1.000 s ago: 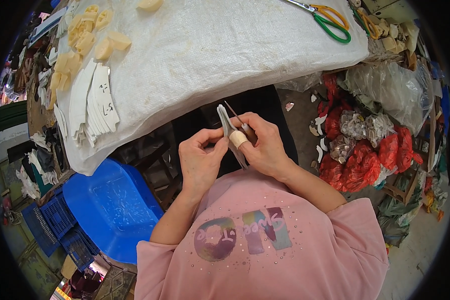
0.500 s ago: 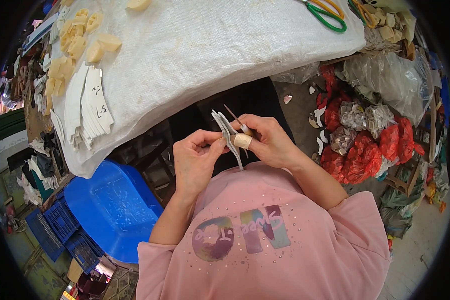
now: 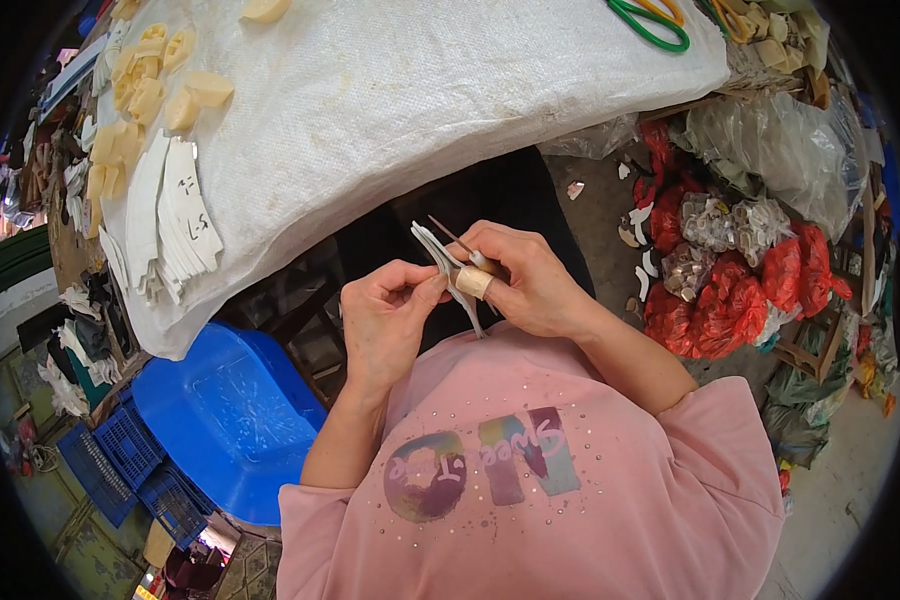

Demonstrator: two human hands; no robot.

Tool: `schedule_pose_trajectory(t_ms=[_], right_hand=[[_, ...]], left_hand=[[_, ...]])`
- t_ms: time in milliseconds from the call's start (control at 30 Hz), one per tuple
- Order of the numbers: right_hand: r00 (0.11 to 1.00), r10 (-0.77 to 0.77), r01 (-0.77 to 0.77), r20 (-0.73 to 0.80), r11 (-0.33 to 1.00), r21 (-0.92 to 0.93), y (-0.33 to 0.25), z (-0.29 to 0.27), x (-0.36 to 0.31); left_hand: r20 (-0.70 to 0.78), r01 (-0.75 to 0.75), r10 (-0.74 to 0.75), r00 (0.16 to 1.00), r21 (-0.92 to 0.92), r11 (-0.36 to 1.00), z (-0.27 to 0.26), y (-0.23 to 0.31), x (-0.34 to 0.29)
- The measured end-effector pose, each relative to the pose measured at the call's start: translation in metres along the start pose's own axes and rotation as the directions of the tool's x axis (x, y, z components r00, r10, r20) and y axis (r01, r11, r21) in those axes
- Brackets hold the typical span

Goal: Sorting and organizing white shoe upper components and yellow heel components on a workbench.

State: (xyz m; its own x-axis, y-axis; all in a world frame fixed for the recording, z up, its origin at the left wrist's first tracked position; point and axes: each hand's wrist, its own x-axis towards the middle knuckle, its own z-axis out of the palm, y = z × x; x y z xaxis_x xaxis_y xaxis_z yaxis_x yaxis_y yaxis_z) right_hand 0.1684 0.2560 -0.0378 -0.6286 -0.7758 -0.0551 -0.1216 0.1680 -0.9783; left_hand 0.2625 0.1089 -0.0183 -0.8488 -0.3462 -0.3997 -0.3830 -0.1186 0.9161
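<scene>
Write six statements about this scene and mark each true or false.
1. The right hand holds a pointed tool. True.
2. The left hand is empty. False: the left hand pinches white pieces.
3. The right hand's thumb wears a tan wrap. True.
4. The blue basin is left of the hands. True.
5. The scissors lie in the basin. False: the scissors lie on the white sheet.
6. The red bags are left of the hands. False: the red bags are to the right.
</scene>
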Motion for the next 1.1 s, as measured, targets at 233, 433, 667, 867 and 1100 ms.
schedule_pose_trajectory(t_ms=[233, 433, 667, 867, 1100], right_hand=[[1.0, 0.011, -0.011, 0.013, 0.999, 0.047, -0.001, -0.001, 0.0], [1.0, -0.018, 0.018, 0.011, 1.0, -0.008, 0.0, 0.0, 0.0], [0.998, 0.049, -0.05, 0.026, 0.997, 0.063, -0.002, 0.001, -0.001], [0.986, 0.144, -0.154, 0.083, 0.98, 0.123, -0.004, -0.003, 0.002], [0.923, 0.284, -0.223, -0.258, 0.945, 0.24, 0.002, 0.002, 0.005]], left_hand=[[0.022, 0.021, -0.023, 0.999, 0.092, 0.996, -0.001, 0.004, 0.002], [0.024, 0.005, -0.009, 1.0, 0.167, 0.986, 0.0, 0.006, 0.001], [0.005, -0.052, 0.052, 0.999, 0.153, 0.987, 0.0, -0.003, 0.0], [-0.007, -0.059, 0.06, 0.998, 0.089, 0.994, 0.003, -0.005, 0.0], [-0.2, -0.116, 0.109, 0.974, -0.021, 0.993, -0.001, 0.002, 0.002]])
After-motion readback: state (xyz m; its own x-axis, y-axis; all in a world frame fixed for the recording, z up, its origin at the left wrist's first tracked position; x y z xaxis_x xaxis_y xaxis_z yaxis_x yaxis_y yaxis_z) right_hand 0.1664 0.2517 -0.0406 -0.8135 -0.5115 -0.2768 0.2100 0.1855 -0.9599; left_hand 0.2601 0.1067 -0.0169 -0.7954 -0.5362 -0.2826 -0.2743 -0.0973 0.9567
